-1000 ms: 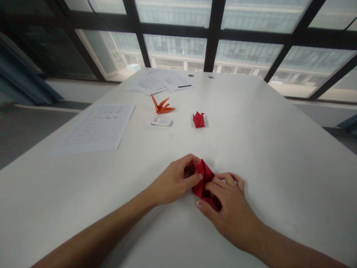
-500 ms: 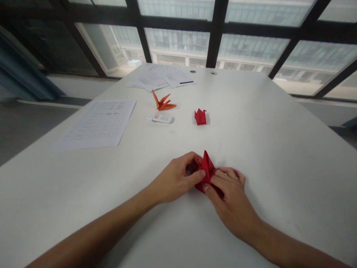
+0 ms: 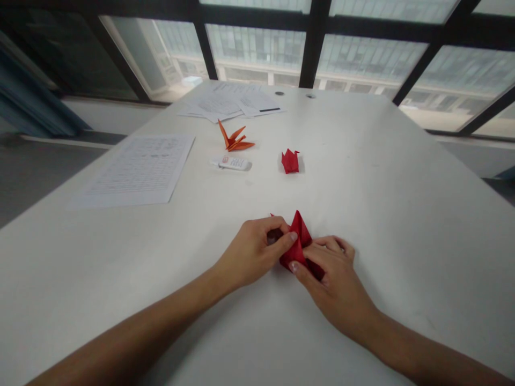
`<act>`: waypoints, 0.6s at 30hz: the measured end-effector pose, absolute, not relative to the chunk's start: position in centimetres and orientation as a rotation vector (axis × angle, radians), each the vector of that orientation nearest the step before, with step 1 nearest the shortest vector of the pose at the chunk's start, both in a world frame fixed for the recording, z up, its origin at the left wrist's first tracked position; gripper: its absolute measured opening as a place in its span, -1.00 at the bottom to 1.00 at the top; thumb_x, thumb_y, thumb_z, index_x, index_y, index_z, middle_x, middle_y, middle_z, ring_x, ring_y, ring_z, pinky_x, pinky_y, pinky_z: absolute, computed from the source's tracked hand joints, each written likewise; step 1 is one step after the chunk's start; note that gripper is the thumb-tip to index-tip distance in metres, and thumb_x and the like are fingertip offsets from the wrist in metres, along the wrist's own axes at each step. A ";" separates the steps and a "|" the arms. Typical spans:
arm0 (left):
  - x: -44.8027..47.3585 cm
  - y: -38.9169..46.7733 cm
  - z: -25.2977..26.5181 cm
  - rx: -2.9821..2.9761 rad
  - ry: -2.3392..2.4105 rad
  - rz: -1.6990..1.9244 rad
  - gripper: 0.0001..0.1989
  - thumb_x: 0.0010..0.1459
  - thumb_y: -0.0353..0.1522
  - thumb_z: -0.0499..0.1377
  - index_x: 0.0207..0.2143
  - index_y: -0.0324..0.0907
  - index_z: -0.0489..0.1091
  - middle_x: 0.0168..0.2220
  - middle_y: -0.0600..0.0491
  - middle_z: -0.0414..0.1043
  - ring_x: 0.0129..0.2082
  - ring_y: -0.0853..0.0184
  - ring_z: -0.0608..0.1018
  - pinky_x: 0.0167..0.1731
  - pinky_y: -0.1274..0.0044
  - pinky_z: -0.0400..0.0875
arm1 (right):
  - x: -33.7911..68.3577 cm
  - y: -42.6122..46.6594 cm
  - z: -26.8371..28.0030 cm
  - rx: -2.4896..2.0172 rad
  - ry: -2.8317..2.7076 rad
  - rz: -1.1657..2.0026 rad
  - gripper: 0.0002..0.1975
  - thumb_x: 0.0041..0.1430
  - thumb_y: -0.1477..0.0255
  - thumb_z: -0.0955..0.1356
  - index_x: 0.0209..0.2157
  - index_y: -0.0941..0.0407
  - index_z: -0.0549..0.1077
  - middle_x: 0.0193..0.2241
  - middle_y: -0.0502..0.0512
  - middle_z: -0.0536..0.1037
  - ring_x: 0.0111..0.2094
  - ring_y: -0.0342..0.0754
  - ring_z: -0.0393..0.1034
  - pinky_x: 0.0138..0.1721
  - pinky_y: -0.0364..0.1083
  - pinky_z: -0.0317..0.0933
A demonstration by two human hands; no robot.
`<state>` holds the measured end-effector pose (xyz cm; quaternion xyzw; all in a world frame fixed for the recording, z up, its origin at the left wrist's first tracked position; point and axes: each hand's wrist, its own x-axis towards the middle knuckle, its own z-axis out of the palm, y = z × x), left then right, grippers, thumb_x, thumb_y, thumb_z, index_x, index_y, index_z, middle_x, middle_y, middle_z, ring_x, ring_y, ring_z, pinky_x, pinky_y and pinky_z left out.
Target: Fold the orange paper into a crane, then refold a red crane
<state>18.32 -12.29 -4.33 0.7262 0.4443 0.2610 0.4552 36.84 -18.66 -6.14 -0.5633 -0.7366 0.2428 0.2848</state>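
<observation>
A red piece of folded origami paper (image 3: 298, 236) is held between both hands, low over the table, with one pointed flap standing up. My left hand (image 3: 257, 249) pinches it from the left, thumb on the near face and fingers curled behind. From the right, my right hand (image 3: 332, 273) grips the lower part, its thumb at the front edge and its index finger pressed into a fold. Part of the paper is hidden by the fingers. Beyond the hands stands a small red folded paper crane (image 3: 290, 162).
An orange paper crane (image 3: 234, 140) sits farther back, behind a white glue tube (image 3: 234, 163). A printed sheet (image 3: 137, 171) lies on the left of the white table (image 3: 386, 214). More printed papers (image 3: 229, 102) overlap at the far edge, before the windows.
The view has tilted down slightly, so the scene sits higher. Both hands keep hold of the red paper, with small finger shifts; a red tip now shows above the left hand's fingers.
</observation>
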 end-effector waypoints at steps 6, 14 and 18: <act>18.1 -12.3 -4.2 1.803 1.155 0.666 -0.74 0.37 -0.24 0.10 -0.36 -0.17 0.42 -0.44 0.15 0.46 -0.43 0.38 0.44 -0.39 0.53 0.26 | 37.2 -18.7 -6.0 -1.524 -1.980 0.660 -0.79 0.25 0.42 0.46 -0.46 0.05 0.42 -0.43 -0.08 0.51 -0.18 0.04 0.35 0.07 0.16 -0.03; 18.2 -12.3 -4.2 1.812 1.209 0.684 -0.73 0.36 -0.24 0.09 -0.39 -0.17 0.38 -0.47 0.15 0.43 -0.47 0.38 0.40 -0.43 0.53 0.23 | 37.3 -18.3 -5.7 -1.536 -1.981 0.667 -0.76 0.23 0.49 0.42 -0.49 0.07 0.35 -0.47 -0.08 0.44 -0.24 0.01 0.33 -0.01 0.12 0.04; 18.1 -12.2 -4.3 1.826 1.184 0.667 -0.74 0.38 -0.25 0.07 -0.36 -0.16 0.37 -0.46 0.15 0.42 -0.46 0.37 0.40 -0.42 0.51 0.25 | 37.3 -18.3 -6.1 -1.585 -1.983 0.615 -0.79 0.22 0.45 0.43 -0.47 0.06 0.37 -0.44 -0.04 0.48 -0.21 0.06 0.34 -0.01 0.15 0.04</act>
